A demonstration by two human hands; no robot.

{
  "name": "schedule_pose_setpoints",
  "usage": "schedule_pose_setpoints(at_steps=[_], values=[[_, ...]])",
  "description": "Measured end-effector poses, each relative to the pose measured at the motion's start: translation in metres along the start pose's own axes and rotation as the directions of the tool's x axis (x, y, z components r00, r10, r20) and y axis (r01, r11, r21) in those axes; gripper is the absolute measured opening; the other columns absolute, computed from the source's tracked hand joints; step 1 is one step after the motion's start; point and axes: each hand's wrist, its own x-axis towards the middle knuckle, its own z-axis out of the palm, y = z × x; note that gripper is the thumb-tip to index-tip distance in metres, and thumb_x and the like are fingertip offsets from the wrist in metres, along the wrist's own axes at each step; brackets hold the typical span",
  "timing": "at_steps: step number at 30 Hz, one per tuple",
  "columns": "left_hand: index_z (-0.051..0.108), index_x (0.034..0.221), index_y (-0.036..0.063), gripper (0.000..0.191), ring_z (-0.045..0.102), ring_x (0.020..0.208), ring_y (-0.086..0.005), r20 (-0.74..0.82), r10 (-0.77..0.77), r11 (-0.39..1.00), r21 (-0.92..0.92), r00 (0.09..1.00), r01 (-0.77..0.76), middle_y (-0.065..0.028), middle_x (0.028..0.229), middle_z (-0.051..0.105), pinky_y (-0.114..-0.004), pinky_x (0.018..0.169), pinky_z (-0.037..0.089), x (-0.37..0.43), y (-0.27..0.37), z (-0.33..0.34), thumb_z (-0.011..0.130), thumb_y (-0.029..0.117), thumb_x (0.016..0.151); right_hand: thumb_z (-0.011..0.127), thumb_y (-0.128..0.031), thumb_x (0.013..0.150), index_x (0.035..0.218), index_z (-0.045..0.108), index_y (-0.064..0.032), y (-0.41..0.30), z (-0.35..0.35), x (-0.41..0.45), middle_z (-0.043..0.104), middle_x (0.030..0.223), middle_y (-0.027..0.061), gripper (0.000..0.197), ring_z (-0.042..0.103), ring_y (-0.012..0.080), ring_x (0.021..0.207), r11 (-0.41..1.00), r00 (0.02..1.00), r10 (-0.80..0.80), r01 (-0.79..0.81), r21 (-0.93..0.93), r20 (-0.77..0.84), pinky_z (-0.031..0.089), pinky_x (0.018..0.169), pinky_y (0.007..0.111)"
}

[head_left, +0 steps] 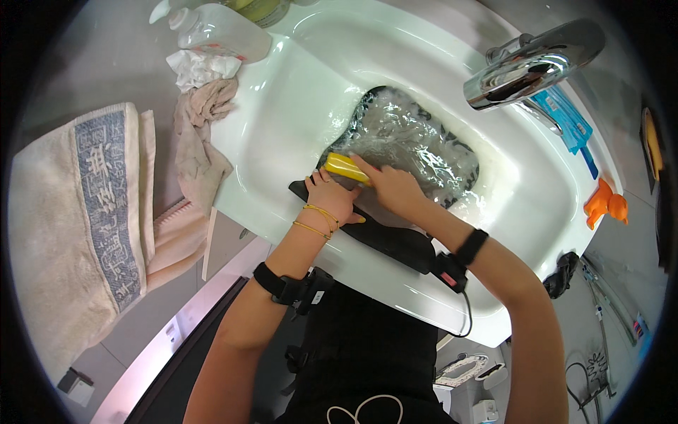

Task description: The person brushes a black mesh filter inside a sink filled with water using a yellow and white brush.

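Note:
A grey, black-edged mat-like piece (392,127) lies in the white washbasin (280,116), its far part under rippling water. Its near black edge (389,241) comes up over the front of the basin. My left hand (331,199) holds this piece down near its left end, fingers spread over it and thumb towards the black edge. My right hand (397,191) is closed around a glossy yellow hand tool (347,167), which rests against the grey surface just beyond my left fingers. The underside of the tool is hidden.
A chrome faucet (529,66) overhangs the basin at right. A blue packet (564,119) and an orange animal figure (604,204) sit on the right rim. At left are a pump bottle (222,32), a crumpled beige cloth (204,132) and a towel (63,222).

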Motion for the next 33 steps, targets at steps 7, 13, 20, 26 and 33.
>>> schedule_pose_setpoints(at_steps=[7, 13, 20, 26, 33], values=[[0.049, 0.133, 0.0343, 0.067, 0.028, 0.128, -0.0531, -0.033, -0.014, 1.0, 0.017, 0.999, 0.014, -0.038, 0.137, 0.03, -0.057, 0.104, 0.026, -0.007, -0.003, 0.004, 0.065, 0.06, 0.073, 0.054, -0.018, 0.089, 0.147, 0.019, -0.0341, 0.003, -0.011, -0.046, 0.059, 0.077, 0.0193, 0.069, 0.061, 0.0384, 0.067, 0.989, 0.978, 0.145, -0.141, -0.042, 0.15, 0.051, 0.06, 0.045], [0.054, 0.128, 0.0365, 0.065, 0.02, 0.135, -0.0511, 0.012, -0.043, 0.999, -0.009, 0.999, 0.043, -0.033, 0.145, 0.023, -0.06, 0.109, 0.016, 0.003, 0.003, 0.001, 0.071, 0.058, 0.069, 0.056, -0.019, 0.088, 0.146, 0.023, -0.0325, -0.016, 0.005, 0.035, 0.059, 0.073, 0.0184, 0.068, 0.062, 0.0364, 0.067, 0.994, 0.988, -0.112, 0.113, 0.006, -0.106, 0.05, 0.059, 0.045], [0.053, 0.13, 0.0318, 0.065, 0.025, 0.13, -0.0541, -0.043, -0.018, 0.998, -0.053, 0.999, 0.016, -0.0381, 0.139, 0.028, -0.057, 0.108, 0.021, -0.009, -0.007, 0.008, 0.066, 0.06, 0.072, 0.056, -0.019, 0.085, 0.146, 0.024, -0.0319, 0.0, -0.022, -0.033, 0.062, 0.074, 0.0157, 0.07, 0.064, 0.0335, 0.069, 0.993, 0.966, 0.108, -0.091, -0.079, 0.235, 0.051, 0.061, 0.044], [0.053, 0.129, 0.0335, 0.063, 0.027, 0.129, -0.0536, -0.118, 0.041, 0.999, -0.022, 0.992, -0.044, -0.0381, 0.139, 0.028, -0.058, 0.106, 0.023, -0.002, 0.0, 0.004, 0.065, 0.06, 0.073, 0.053, -0.02, 0.087, 0.146, 0.025, -0.0333, -0.019, -0.007, 0.032, 0.064, 0.077, 0.0162, 0.066, 0.064, 0.0335, 0.07, 0.997, 0.999, 0.01, -0.006, -0.077, 0.05, 0.051, 0.061, 0.045], [0.05, 0.132, 0.0363, 0.068, 0.028, 0.129, -0.0525, -0.052, -0.014, 0.999, -0.03, 0.999, 0.013, -0.0369, 0.138, 0.031, -0.056, 0.106, 0.025, -0.005, -0.007, 0.004, 0.066, 0.061, 0.071, 0.053, -0.022, 0.09, 0.145, 0.022, -0.0391, -0.003, -0.023, -0.02, 0.062, 0.075, 0.0171, 0.066, 0.063, 0.0343, 0.066, 0.979, 0.956, 0.187, -0.162, -0.125, 0.225, 0.051, 0.059, 0.044]])
